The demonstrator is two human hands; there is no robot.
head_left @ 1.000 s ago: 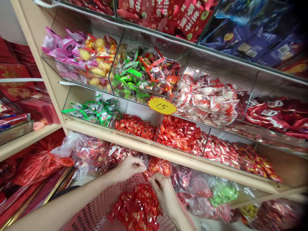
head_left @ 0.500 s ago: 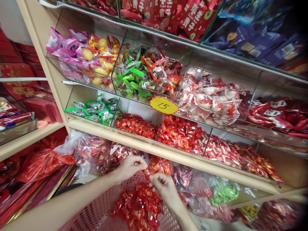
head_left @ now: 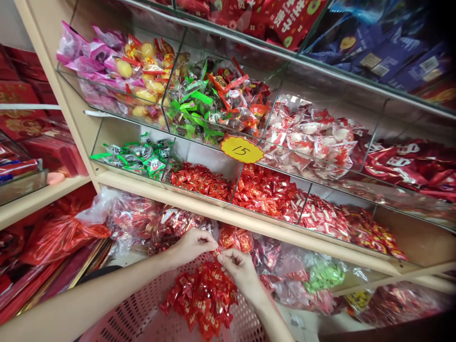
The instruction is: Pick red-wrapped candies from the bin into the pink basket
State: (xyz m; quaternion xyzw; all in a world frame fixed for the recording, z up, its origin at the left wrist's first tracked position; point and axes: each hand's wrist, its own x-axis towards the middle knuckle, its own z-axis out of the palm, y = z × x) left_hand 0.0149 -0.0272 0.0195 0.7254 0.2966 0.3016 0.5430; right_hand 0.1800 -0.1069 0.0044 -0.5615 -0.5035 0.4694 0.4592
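Your left hand (head_left: 195, 246) and right hand (head_left: 239, 270) both pinch a small red packet (head_left: 215, 252) at the pink basket's (head_left: 123, 311) far side. Red candies (head_left: 204, 299) bunched inside, stocked shelf (head_left: 178, 192) ahead.

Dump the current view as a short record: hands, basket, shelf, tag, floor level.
left hand: fingertips pinched on small red packet
right hand: thumb and finger pinched at same packet
basket: pink basket, perforated, below hands
basket contents: red packets, heaped
lower shelf: green-wrapped pieces at left end, red-wrapped pieces near middle
tag: yellow tag, reads 15
under shelf: clear bags of wrapped goods
packet contents: not visible
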